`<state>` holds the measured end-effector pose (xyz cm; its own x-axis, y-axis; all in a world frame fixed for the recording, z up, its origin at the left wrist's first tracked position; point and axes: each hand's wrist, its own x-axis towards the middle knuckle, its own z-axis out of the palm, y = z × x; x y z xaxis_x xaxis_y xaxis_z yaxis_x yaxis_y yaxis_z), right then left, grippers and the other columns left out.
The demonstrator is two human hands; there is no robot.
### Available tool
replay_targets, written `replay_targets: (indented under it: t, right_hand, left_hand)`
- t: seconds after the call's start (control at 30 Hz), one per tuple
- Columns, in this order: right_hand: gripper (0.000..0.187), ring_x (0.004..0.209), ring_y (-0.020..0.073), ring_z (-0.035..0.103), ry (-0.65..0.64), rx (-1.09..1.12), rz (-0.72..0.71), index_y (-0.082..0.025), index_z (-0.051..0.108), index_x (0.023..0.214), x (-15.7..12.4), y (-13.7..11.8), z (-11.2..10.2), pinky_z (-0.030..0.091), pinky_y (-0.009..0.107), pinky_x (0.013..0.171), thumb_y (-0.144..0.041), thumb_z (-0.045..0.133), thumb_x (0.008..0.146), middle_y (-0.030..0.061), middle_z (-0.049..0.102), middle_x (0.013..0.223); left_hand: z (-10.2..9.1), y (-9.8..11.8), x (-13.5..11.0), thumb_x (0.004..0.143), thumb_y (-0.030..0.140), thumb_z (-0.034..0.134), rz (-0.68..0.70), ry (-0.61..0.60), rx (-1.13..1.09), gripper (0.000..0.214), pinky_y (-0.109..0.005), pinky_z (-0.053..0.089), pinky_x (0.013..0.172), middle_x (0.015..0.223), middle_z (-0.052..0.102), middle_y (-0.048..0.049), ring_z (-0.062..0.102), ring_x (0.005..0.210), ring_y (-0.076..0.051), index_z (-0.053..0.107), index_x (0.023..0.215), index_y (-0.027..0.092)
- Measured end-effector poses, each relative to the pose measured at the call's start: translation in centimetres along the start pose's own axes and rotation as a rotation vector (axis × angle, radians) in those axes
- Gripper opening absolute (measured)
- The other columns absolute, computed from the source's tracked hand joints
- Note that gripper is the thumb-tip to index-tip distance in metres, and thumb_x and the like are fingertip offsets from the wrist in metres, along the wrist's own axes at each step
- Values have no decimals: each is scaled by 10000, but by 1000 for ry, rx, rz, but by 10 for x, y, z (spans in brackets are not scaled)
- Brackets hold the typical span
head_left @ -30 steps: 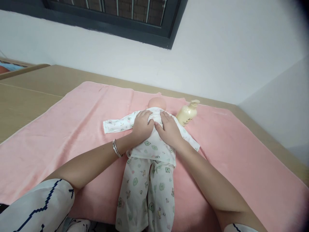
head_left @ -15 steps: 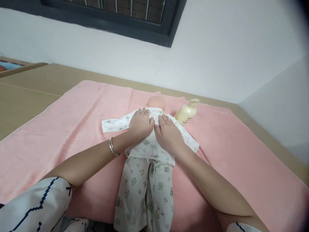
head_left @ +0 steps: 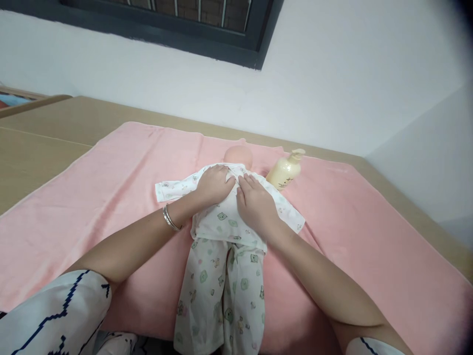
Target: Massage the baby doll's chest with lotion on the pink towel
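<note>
A baby doll (head_left: pixel 238 156) with a smooth, skin-toned head lies stretched out, its head away from me. It wears a white printed top (head_left: pixel 225 224) and matching white trousers (head_left: pixel 242 291) with green animal prints. My left hand (head_left: pixel 215 185) rests on the left side of the doll's upper body, palm down, its fingertips partly hidden. My right hand (head_left: pixel 257 202) lies flat on the right side, fingers stretched towards the neck. Between my thumbs the cloth is slightly creased. Beside the doll's right shoulder area leans a cream pump bottle (head_left: pixel 284 171).
A pink cloth (head_left: pixel 343 222) is spread under the doll over a wooden surface (head_left: pixel 40 123). Behind it rises a white wall (head_left: pixel 314 93) with a dark-framed, barred window (head_left: pixel 254 47). A wooden edge (head_left: pixel 40 102) stands at the far left.
My left hand has tilted and shifted slightly left on the doll's top, its fingertips now less visible. My right hand has moved very slightly left. The doll and bottle stay in place.
</note>
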<state>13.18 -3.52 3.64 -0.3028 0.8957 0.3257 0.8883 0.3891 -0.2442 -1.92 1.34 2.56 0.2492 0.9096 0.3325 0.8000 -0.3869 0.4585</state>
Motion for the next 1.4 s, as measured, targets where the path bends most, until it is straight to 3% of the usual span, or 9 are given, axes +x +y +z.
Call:
replay_targets:
  t: [0.17,0.3,0.5,0.63,0.83,0.97,1.2,1.4]
  right_hand:
    - [558,1485,295,356,-72,65,18,-94,489,1470,13,18,1,287,494,1231,-372,289,1030,154,441,1561]
    - [647,1516,298,287,-113,108,62,-42,388,1522,28,39,6,219,500,1250,-451,319,1026,185,348,1606]
    - [574,1443,336,410,-64,-24,69,-11,487,1449,12,12,-2,315,499,1199,-344,284,1028,219,503,1497]
    - [562,1454,333,398,-85,-82,57,-17,468,1470,-2,-10,-7,326,480,1195,-321,296,1030,214,471,1524]
    - [566,1466,291,386,-101,3,75,-35,486,1451,15,11,-4,301,435,1206,-393,293,1058,206,459,1537]
    - [526,1418,299,445,-75,-30,127,-52,549,1376,23,21,-4,310,446,1186,-396,306,1061,209,504,1500]
    - [450,1362,306,504,-73,-152,73,-45,614,1291,0,-8,-15,354,405,1147,-305,343,1040,218,598,1398]
    - [527,1429,271,435,-108,-82,74,-75,548,1391,8,5,-15,330,386,1167,-387,276,1067,174,523,1494]
  left_hand:
    - [10,5,-9,960,255,377,46,90,41,393,-518,394,1108,1219,675,-215,584,1226,-346,636,1190,70]
    - [10,20,-24,934,185,410,93,101,83,385,-475,354,1163,1286,649,-237,545,1311,-336,636,1212,43]
    - [-10,11,-6,958,235,383,-40,-41,24,353,-397,471,1055,1259,694,-127,619,1204,-268,671,1140,141]
    - [-8,0,6,987,276,363,-56,-54,11,365,-373,479,1027,1210,711,-123,641,1150,-249,674,1119,135]
    - [5,13,-11,965,188,357,71,73,263,346,-429,485,984,1028,729,-175,661,1055,-291,690,959,96]
    - [9,16,-17,958,190,360,98,122,276,355,-442,489,991,1002,729,-187,660,1061,-305,699,932,88]
    - [14,0,-6,960,265,392,33,88,69,458,-453,380,1161,1391,609,-178,527,1323,-300,580,1319,50]
    - [19,-3,-7,965,287,354,7,92,-17,497,-482,338,1192,1427,580,-186,488,1366,-305,558,1349,47]
